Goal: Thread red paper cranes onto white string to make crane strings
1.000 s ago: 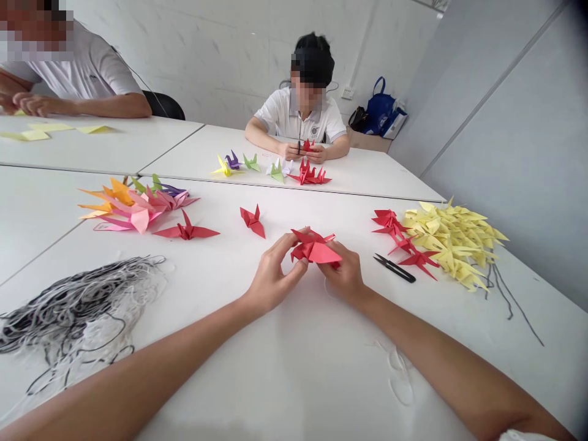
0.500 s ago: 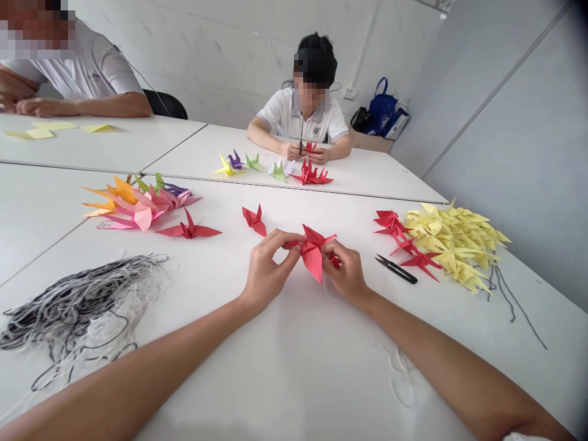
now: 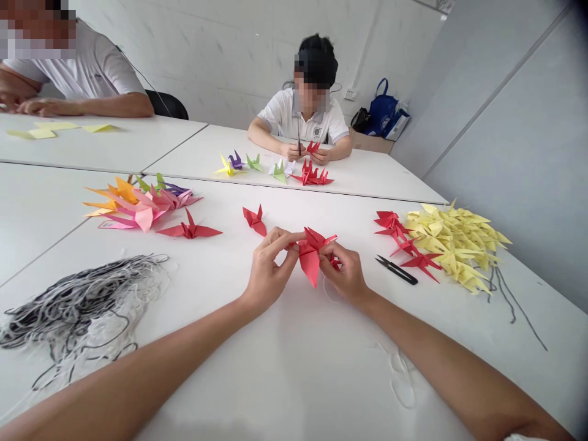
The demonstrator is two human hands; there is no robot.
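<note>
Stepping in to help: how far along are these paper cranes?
Looks done: a multicoloured heap of folded cranes and a red crane on the table. In hand: a red paper crane, pinched by the left hand and right hand. Seemingly left: the yellow folded pile and the tangled black-and-white strings.

Red paper origami crane [image 3: 310,257], creased, one wing angled downward

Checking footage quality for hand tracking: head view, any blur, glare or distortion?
Head view: wide-angle distortion bows the table edge and stretches the forearms; dark vignette in the top-right corner. Lighting is soft, without harsh glare. The red paper crane, left hand and right hand look sharp, with no obvious motion blur.
</note>
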